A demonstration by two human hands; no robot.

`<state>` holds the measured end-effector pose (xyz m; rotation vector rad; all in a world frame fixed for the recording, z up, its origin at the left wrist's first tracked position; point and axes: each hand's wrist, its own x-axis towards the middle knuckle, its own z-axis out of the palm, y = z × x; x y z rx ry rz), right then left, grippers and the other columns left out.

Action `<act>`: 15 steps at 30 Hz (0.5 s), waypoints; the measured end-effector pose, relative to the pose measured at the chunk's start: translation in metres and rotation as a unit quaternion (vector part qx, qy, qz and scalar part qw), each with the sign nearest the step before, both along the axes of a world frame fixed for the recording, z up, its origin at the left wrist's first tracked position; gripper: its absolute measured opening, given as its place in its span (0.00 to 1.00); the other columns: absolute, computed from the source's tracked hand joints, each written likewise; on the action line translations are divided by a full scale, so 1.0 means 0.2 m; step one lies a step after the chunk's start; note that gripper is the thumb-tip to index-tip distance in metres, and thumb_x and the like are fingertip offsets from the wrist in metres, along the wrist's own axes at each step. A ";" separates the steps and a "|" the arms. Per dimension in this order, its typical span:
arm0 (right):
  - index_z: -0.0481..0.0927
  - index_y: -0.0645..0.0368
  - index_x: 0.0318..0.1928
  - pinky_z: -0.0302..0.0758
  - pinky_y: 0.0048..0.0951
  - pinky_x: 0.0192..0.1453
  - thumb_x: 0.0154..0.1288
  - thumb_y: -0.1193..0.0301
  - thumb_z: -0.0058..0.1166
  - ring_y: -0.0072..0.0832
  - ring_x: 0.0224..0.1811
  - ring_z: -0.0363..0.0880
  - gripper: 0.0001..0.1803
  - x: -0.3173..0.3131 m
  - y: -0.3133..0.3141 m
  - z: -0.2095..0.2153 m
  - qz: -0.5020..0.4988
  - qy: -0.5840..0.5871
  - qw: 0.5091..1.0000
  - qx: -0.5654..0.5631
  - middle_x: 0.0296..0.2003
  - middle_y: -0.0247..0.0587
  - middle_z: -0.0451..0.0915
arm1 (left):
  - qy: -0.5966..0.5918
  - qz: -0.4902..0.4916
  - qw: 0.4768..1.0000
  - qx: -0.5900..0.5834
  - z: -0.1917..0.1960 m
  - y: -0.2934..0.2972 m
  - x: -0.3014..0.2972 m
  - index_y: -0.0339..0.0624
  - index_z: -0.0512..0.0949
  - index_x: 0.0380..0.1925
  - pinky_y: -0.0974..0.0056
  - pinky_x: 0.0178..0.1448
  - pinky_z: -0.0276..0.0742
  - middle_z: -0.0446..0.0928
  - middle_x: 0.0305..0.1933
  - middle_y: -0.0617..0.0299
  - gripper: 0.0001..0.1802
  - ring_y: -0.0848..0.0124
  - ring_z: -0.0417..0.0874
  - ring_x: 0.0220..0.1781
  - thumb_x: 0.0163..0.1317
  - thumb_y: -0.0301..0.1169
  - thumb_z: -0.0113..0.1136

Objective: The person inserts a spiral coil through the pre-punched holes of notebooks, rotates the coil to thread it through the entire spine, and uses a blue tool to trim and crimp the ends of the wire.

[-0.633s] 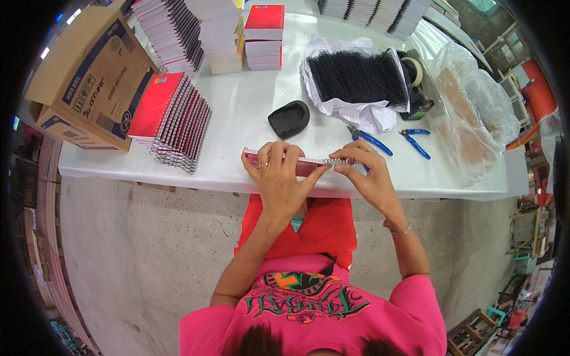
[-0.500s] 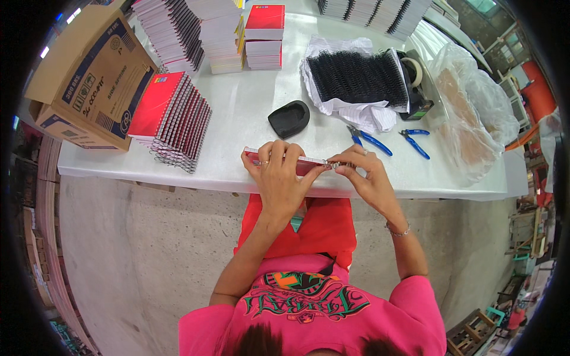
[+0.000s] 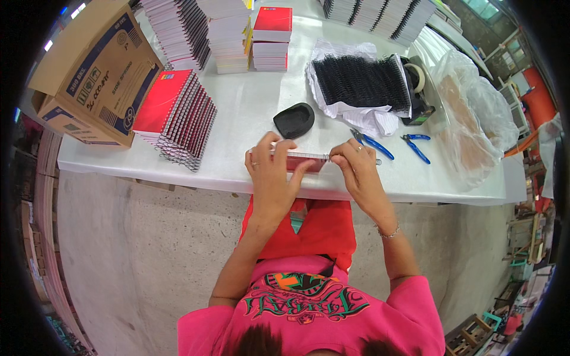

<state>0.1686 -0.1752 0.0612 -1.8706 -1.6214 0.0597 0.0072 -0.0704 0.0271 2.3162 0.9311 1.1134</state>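
A red-covered notebook (image 3: pixel 306 164) is held at the table's front edge, its white holed page edge facing up. My left hand (image 3: pixel 268 175) grips it, fingers over the far side and thumb across the red cover. At the notebook's right end, my right hand (image 3: pixel 361 178) pinches a thin spiral wire coil (image 3: pixel 378 161) between thumb and fingers. A short tail of the coil pokes out beyond the right hand; how far it runs through the holes is hard to see. Beyond my left fingers lies a black dish-like piece (image 3: pixel 294 120).
Spiral-bound red notebooks (image 3: pixel 172 113) are stacked at left beside an open cardboard box (image 3: pixel 98 74). Black coils (image 3: pixel 362 83) rest on white paper. Two blue-handled pliers (image 3: pixel 375 144) (image 3: pixel 417 148) and a clear plastic bag (image 3: pixel 475 113) are at right. More notebook stacks (image 3: pixel 272 38) stand behind.
The notebook has tipped so more of its red cover shows. My left thumb has moved onto the cover, and the right fingers have shifted on the coil, whose tail now shows past them.
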 end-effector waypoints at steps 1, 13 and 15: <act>0.78 0.56 0.39 0.60 0.38 0.52 0.68 0.71 0.53 0.37 0.40 0.73 0.03 -0.03 0.01 0.02 -0.008 -0.012 1.000 0.017 0.34 0.39 0.74 | -0.054 0.019 0.998 -0.006 -0.01 0.00 -0.01 0.45 0.72 0.51 0.46 0.66 0.59 0.64 0.58 0.54 0.27 0.57 0.67 0.62 0.54 0.37 0.72; 0.80 0.58 0.46 0.70 0.40 0.57 0.65 0.64 0.61 0.42 0.49 0.75 0.14 0.12 0.34 -0.01 0.126 0.089 0.988 -0.020 0.55 0.47 0.72 | -0.088 -0.089 0.986 -0.112 -0.03 0.20 -0.23 0.39 0.65 0.47 0.57 0.60 0.65 0.60 0.48 0.52 0.28 0.56 0.66 0.53 0.52 0.31 0.73; 0.77 0.58 0.48 0.70 0.39 0.62 0.61 0.65 0.65 0.48 0.58 0.72 0.18 0.16 0.41 -0.13 0.152 0.016 0.988 -0.011 0.65 0.52 0.65 | -0.082 -0.107 0.985 -0.111 -0.02 0.24 -0.24 0.40 0.65 0.47 0.60 0.61 0.64 0.61 0.48 0.53 0.29 0.58 0.66 0.54 0.50 0.30 0.74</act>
